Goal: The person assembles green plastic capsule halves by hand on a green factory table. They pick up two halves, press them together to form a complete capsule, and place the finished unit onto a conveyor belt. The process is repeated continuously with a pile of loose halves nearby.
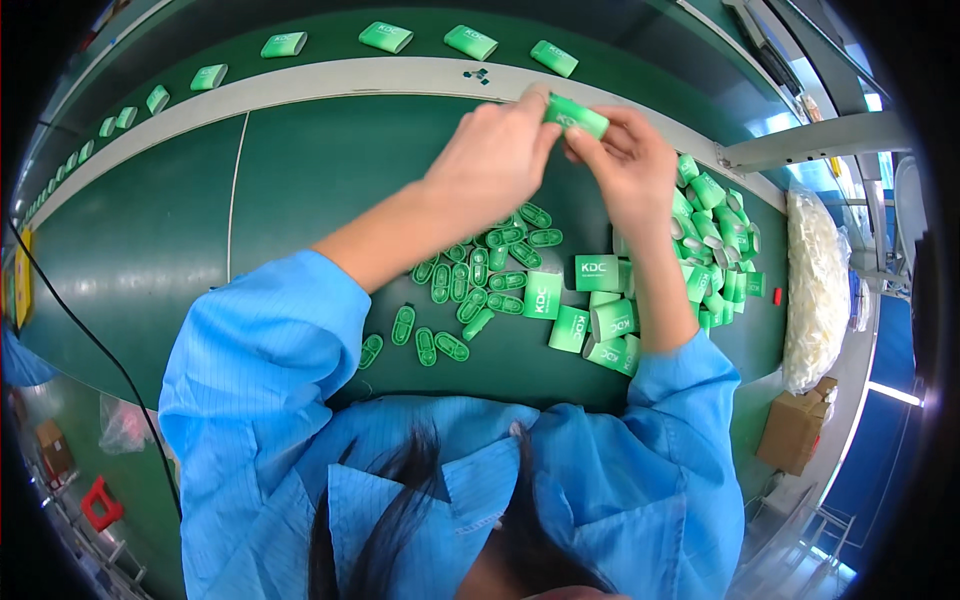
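Observation:
Both my hands are raised over the green worktable (150,250) and hold one small green plastic case (576,116) between them. My left hand (492,158) pinches its left end, and my right hand (632,165) grips its right end with the fingertips. Below my hands lie several small green oval inserts (470,290) scattered on the table. Further green cases (598,300) with white print lie in a loose heap by my right forearm, and more are piled at the right (712,240).
A grey rail (300,85) runs across the far side, and beyond it a conveyor belt carries a spaced row of green cases (385,37). A clear bag of white parts (815,290) and a cardboard box (795,425) sit at the right. A black cable (90,340) crosses the left.

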### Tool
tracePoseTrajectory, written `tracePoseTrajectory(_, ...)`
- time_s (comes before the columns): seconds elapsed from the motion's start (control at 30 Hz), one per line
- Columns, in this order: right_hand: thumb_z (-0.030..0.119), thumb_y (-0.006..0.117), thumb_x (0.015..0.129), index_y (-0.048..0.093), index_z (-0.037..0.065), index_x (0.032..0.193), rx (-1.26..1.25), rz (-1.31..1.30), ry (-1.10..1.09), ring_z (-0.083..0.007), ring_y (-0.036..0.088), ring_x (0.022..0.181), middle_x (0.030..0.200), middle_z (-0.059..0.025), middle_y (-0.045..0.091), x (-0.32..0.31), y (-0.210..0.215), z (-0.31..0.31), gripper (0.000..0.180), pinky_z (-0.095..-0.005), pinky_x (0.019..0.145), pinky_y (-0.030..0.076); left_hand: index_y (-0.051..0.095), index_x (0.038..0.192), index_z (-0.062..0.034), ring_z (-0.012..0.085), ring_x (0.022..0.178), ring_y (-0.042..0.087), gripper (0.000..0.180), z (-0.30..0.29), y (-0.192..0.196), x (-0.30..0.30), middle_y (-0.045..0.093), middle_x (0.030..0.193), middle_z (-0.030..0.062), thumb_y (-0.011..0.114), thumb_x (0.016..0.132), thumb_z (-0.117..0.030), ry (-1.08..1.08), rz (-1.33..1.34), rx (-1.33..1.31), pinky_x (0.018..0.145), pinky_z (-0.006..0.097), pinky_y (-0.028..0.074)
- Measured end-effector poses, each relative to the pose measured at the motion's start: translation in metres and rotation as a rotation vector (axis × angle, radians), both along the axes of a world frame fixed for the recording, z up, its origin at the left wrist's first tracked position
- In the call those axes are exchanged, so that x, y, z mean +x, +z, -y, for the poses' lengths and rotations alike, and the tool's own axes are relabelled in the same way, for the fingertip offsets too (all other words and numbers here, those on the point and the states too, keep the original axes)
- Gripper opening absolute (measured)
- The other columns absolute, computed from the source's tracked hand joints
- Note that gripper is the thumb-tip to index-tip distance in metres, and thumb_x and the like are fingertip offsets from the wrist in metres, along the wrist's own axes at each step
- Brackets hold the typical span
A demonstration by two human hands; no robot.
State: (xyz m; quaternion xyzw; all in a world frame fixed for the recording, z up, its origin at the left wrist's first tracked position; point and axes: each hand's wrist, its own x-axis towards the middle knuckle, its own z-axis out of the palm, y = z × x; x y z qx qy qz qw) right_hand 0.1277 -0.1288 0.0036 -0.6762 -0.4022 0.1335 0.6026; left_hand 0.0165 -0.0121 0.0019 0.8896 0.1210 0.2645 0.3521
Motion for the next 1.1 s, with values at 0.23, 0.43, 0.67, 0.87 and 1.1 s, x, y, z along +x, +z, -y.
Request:
tracePoseTrajectory(0.23,0.022,0.072,0.077,0.061,-0.002,0.094,-0.406,0.071,-0.227,-0.0096,0.058,0.067,0.079,-0.0037,0.063,0.12,-0.002,-0.04,0.032,-0.0214,0.06,0.047,0.058,0.11,-0.0002,0.0335,0.104,0.053,0.03,-0.026,-0.006,-0.005,0.055,0.117,0.0151,0.058,0.08,-0.005,-0.192,0.02,0.274,0.091,0.038,0.043)
tracePoseTrajectory(0.43,0.025,0.073,0.074,0.062,0.001,0.101,-0.483,0.418,-0.358,-0.0115,0.057,0.075,0.086,-0.0025,0.064,0.143,-0.011,-0.032,0.037,-0.0247,0.063,0.046,0.062,0.104,-0.0029,0.0286,0.098,0.054,0.028,-0.016,-0.001,-0.016,0.058,0.11,0.0085,0.062,0.076,-0.004,-0.476,-0.28,0.415,0.087,0.037,0.045)
tracePoseTrajectory(0.67,0.019,0.074,0.067,0.063,0.001,0.091,-0.793,0.642,0.383,-0.0225,0.057,0.086,0.096,-0.0063,0.064,0.009,0.056,0.049,0.032,-0.0341,0.076,0.047,0.062,0.102,-0.0037,0.0283,0.078,0.059,0.025,-0.01,-0.006,-0.021,0.056,0.092,0.0105,0.062,0.078,-0.007,-0.257,-0.31,0.504,0.072,0.037,0.05)
tracePoseTrajectory(0.87,0.012,0.073,0.07,0.055,0.0,0.085,-0.662,0.604,0.361,-0.0193,0.057,0.088,0.095,-0.0076,0.062,-0.003,0.04,0.074,0.026,-0.0305,0.073,0.047,0.061,0.106,-0.0064,0.0166,0.074,0.06,0.023,-0.02,0.002,-0.009,0.057,0.093,0.0066,0.059,0.084,-0.013,-0.217,-0.099,-0.058,0.063,0.03,0.048)
tracePoseTrajectory(1.1,0.008,0.064,0.082,0.056,-0.001,0.103,-0.264,-0.082,0.178,-0.0068,0.058,0.074,0.086,-0.0035,0.063,0.011,0.026,0.021,0.024,-0.0212,0.064,0.047,0.054,0.119,-0.0018,0.01,0.085,0.059,0.035,-0.025,0.001,-0.005,0.063,0.096,0.0065,0.06,0.086,-0.012,-0.33,-0.083,-0.972,0.074,0.021,0.047)
